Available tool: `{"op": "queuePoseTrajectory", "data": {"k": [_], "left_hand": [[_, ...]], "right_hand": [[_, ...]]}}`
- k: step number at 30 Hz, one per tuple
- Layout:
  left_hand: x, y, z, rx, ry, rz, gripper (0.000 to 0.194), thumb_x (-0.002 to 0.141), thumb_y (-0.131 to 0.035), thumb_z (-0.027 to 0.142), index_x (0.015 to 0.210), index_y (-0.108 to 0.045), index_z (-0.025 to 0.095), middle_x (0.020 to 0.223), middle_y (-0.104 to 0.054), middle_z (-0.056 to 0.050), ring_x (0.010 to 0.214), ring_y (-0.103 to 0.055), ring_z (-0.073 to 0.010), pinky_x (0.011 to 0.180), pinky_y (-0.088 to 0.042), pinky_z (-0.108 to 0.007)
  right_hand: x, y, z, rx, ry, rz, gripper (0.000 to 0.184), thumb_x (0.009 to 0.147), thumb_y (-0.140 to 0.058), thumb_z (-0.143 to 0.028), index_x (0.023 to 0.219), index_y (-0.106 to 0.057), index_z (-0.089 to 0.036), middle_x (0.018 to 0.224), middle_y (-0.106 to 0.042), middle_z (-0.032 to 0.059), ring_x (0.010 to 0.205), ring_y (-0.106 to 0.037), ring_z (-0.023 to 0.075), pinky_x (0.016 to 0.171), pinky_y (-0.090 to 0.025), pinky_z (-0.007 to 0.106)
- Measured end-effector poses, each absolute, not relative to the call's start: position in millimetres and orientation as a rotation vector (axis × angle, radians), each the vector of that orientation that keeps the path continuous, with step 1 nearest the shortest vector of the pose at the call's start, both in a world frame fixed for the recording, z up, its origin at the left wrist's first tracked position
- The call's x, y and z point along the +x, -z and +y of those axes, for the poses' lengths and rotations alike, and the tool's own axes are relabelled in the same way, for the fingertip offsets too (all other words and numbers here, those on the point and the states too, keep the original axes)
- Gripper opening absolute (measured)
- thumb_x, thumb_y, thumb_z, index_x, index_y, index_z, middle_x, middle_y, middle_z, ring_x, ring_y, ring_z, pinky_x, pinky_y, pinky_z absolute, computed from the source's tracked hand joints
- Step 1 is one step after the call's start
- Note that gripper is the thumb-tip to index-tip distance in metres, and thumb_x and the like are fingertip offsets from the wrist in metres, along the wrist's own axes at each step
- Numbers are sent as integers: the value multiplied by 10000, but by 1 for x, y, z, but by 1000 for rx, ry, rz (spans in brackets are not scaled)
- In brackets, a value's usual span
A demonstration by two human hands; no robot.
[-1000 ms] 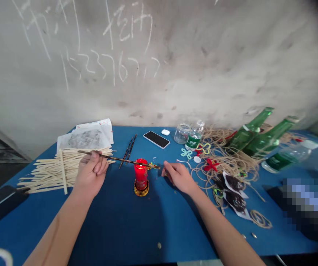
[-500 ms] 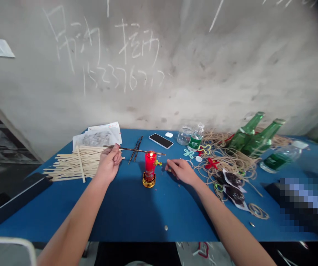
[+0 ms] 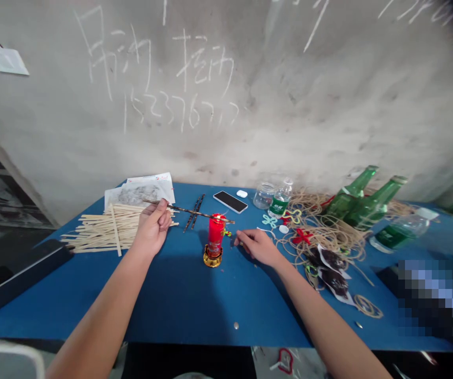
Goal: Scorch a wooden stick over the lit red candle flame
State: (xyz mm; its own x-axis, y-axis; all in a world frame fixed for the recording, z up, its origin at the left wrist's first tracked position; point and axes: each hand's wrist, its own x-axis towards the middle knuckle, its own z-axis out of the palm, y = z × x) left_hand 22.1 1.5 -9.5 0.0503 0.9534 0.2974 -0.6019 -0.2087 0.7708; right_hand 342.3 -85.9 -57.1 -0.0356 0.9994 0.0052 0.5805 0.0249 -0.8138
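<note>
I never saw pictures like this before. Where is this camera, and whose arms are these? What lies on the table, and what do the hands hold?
These pictures come from one camera worn on a person's head, looking forward and down, so the two arms are that person's own. The left hand holds a long thin dark stick, which reaches past the top of a red candle in a gold holder. The right hand is close to the candle; anything in its fingers is too small to tell. On the blue table lie a pile of pale wooden sticks, a phone, tangled twine and green glass bottles.
</note>
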Motion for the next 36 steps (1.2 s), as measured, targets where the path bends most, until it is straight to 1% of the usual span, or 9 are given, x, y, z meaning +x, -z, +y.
{"op": "queuePoseTrajectory", "data": {"k": [5,8,14,18,20,23,28,32,36], "left_hand": [[17,9,4,954,-1533,494,590,636,-1109,541,731,-655,176,436,-377,126,393,-291,-25,394,-245,-153],[16,10,5,945,-1535,502,593,653,-1102,532,714,-625,184,433,-377,125,390,-290,-29,392,-242,-160],[16,8,5,921,-1552,533,529,739,-1068,486,746,-631,188,436,-372,129,386,-291,-33,394,-246,-151],[16,6,4,900,-1562,548,484,856,-997,466,757,-608,197,443,-359,127,380,-277,-43,390,-238,-153],[16,5,3,896,-1568,554,483,883,-978,468,755,-598,198,448,-358,123,381,-278,-47,390,-242,-155],[16,4,3,894,-1579,560,501,877,-982,472,736,-587,198,448,-355,120,381,-280,-48,388,-242,-157],[15,5,6,879,-1603,573,472,855,-999,481,757,-641,189,445,-351,122,386,-269,-48,387,-232,-162],[12,4,7,869,-1615,570,495,894,-970,474,726,-595,199,456,-350,115,387,-270,-51,387,-229,-173],[12,3,6,864,-1610,560,502,871,-992,459,718,-593,196,451,-368,110,387,-276,-48,384,-227,-177]], "right_hand": [[343,58,-85,-1609,-864,-1700,505,1136,-585,-627,999,-726,-162,722,-631,-48,558,-571,104,596,-542,274],[343,58,-85,-1607,-868,-1702,498,1137,-586,-621,1007,-725,-161,724,-628,-49,555,-565,100,585,-535,267],[343,58,-86,-1606,-865,-1706,481,1138,-595,-605,1010,-726,-160,735,-634,-47,560,-567,99,584,-535,264],[343,58,-87,-1601,-868,-1716,480,1139,-596,-604,1012,-727,-159,735,-637,-46,562,-573,100,588,-541,266],[343,58,-87,-1601,-869,-1720,483,1138,-597,-606,1009,-729,-160,733,-640,-46,563,-577,102,591,-543,268],[343,58,-87,-1602,-871,-1726,487,1137,-595,-609,1008,-732,-160,729,-642,-47,560,-579,103,594,-545,270],[344,59,-87,-1610,-866,-1730,496,1138,-588,-618,1010,-732,-161,729,-642,-46,564,-583,105,604,-551,276],[345,59,-86,-1608,-862,-1741,516,1134,-580,-638,1002,-736,-164,725,-648,-43,579,-600,115,630,-565,291],[346,59,-87,-1596,-865,-1758,519,1132,-581,-643,1005,-739,-164,716,-644,-45,567,-589,111,618,-555,286]]}}
